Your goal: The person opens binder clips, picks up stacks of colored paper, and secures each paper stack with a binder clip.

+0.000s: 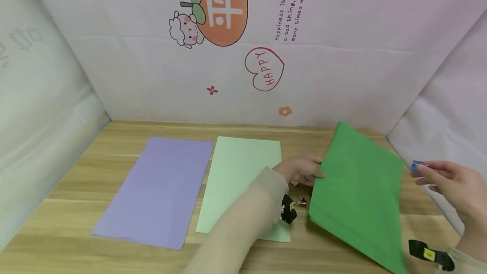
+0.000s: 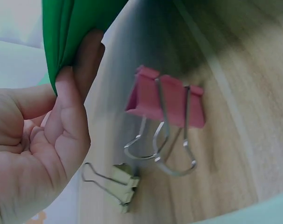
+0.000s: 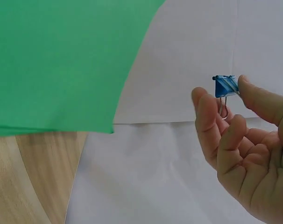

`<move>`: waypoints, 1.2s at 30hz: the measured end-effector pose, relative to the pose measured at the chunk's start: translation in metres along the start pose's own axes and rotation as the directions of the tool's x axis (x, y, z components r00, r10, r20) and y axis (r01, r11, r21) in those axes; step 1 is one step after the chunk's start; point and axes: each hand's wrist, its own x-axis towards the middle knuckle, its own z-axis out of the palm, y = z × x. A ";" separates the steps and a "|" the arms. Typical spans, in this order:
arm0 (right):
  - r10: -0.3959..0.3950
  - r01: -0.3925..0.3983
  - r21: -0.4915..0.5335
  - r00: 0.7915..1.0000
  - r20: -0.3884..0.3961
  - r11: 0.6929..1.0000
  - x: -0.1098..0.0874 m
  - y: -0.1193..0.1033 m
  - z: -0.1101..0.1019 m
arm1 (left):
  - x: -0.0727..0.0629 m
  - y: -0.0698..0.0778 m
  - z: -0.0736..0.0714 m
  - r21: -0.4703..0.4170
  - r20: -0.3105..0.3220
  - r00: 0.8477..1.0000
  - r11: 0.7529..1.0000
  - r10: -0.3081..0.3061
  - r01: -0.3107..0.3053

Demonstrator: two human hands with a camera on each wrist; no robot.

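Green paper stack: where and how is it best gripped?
Likely midway along the left long edge of the green paper stack, coming from the left, thumb on one face, fingers on the other: that edge tilts up off the wooden table, its layers exposed. The left hand pinches it there.

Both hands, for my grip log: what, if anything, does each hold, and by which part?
Left hand: green sheets, by their left edge. Right hand: blue binder clip, between thumb and fingers; exact contact unclear.

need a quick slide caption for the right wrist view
Right hand holds a blue clip, apart from the green paper, against white cloth.
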 end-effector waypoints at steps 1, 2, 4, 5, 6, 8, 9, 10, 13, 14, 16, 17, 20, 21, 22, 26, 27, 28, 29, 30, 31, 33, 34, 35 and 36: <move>-0.002 0.002 0.005 1.000 -0.011 1.000 0.000 -0.002 0.001 | -0.002 0.000 -0.002 -0.005 -0.005 1.000 1.000 0.015 -0.015; -0.005 0.005 0.014 1.000 -0.018 1.000 -0.001 -0.004 0.001 | -0.005 0.000 -0.004 -0.014 -0.008 1.000 1.000 0.028 -0.028; -0.022 0.024 0.050 0.999 -0.033 0.998 -0.002 -0.008 0.003 | -0.012 0.000 -0.009 -0.024 -0.001 0.998 0.998 0.060 -0.060; -0.032 0.035 0.077 0.999 -0.037 0.996 -0.002 -0.010 0.003 | -0.016 0.000 -0.012 -0.025 0.006 0.997 0.997 0.075 -0.075; -0.043 0.047 0.101 0.998 -0.041 0.994 -0.002 -0.013 0.003 | -0.021 0.000 -0.015 -0.028 0.013 0.996 0.996 0.091 -0.090; -0.072 0.078 0.151 0.996 -0.043 0.985 -0.003 -0.018 0.003 | -0.030 -0.001 -0.021 -0.033 0.023 0.992 0.992 0.121 -0.120; -0.089 0.096 0.174 0.995 -0.045 0.980 -0.004 -0.020 0.003 | -0.035 -0.002 -0.024 -0.032 0.030 0.990 0.990 0.139 -0.138; -0.108 0.115 0.195 0.993 -0.047 0.974 -0.004 -0.022 0.003 | -0.039 -0.002 -0.027 -0.036 0.037 0.987 0.987 0.156 -0.155; -0.147 0.154 0.201 0.988 -0.048 0.967 -0.007 -0.027 0.004 | -0.053 -0.005 -0.036 -0.034 0.043 0.978 0.979 0.203 -0.202; -0.158 0.163 0.206 0.987 -0.044 0.965 -0.007 -0.029 0.005 | -0.058 -0.006 -0.039 -0.029 0.041 0.975 0.976 0.218 -0.217; -0.173 0.178 0.202 0.984 -0.041 0.963 -0.009 -0.032 0.006 | -0.068 -0.009 -0.046 -0.013 0.023 0.971 0.972 0.236 -0.236; -0.178 0.182 0.200 0.983 -0.041 0.963 -0.009 -0.034 0.007 | -0.073 -0.010 -0.050 -0.002 0.009 0.970 0.970 0.243 -0.243; -0.201 0.209 0.215 0.978 -0.060 0.954 -0.010 -0.039 0.010 | -0.086 -0.014 -0.061 0.006 -0.038 0.967 0.968 0.252 -0.252; -0.204 0.215 0.217 0.976 -0.072 0.952 -0.010 -0.041 0.012 | -0.090 -0.015 -0.065 0.004 -0.051 0.966 0.967 0.253 -0.253; -0.205 0.219 0.229 0.975 -0.081 0.949 -0.011 -0.044 0.013 | -0.095 -0.016 -0.068 -0.001 -0.061 0.965 0.967 0.253 -0.254; -0.202 0.216 0.254 0.976 -0.080 0.943 -0.013 -0.052 0.019 | -0.115 -0.022 -0.084 -0.028 -0.090 0.959 0.962 0.268 -0.271; -0.204 0.215 0.267 0.976 -0.071 0.939 -0.014 -0.054 0.020 | -0.121 -0.023 -0.087 -0.032 -0.094 0.957 0.960 0.274 -0.278; -0.212 0.220 0.283 0.975 -0.061 0.934 -0.015 -0.056 0.022 | -0.128 -0.023 -0.090 -0.036 -0.100 0.955 0.958 0.281 -0.286; -0.220 0.224 0.308 0.974 -0.050 0.925 -0.016 -0.058 0.024 | -0.134 -0.024 -0.094 -0.043 -0.103 0.951 0.954 0.291 -0.296; -0.232 0.231 0.336 0.972 -0.039 0.913 -0.017 -0.060 0.025 | -0.140 -0.025 -0.097 -0.049 -0.108 0.947 0.950 0.301 -0.308; -0.249 0.242 0.372 0.968 -0.032 0.896 -0.018 -0.062 0.027 | -0.146 -0.026 -0.100 -0.052 -0.115 0.943 0.946 0.311 -0.319; -0.283 0.266 0.420 0.959 -0.022 0.868 -0.019 -0.067 0.030 | -0.157 -0.027 -0.107 -0.064 -0.131 0.935 0.938 0.331 -0.341; -0.295 0.271 0.438 0.955 -0.014 0.857 -0.019 -0.070 0.031 | -0.162 -0.028 -0.111 -0.069 -0.139 0.929 0.933 0.342 -0.354; -0.300 0.272 0.434 0.954 -0.004 0.859 -0.019 -0.073 0.032 | -0.167 -0.029 -0.114 -0.071 -0.147 0.923 0.927 0.355 -0.368; -0.310 0.279 0.426 0.951 0.003 0.861 -0.020 -0.077 0.033 | -0.171 -0.031 -0.118 -0.072 -0.157 0.918 0.923 0.365 -0.379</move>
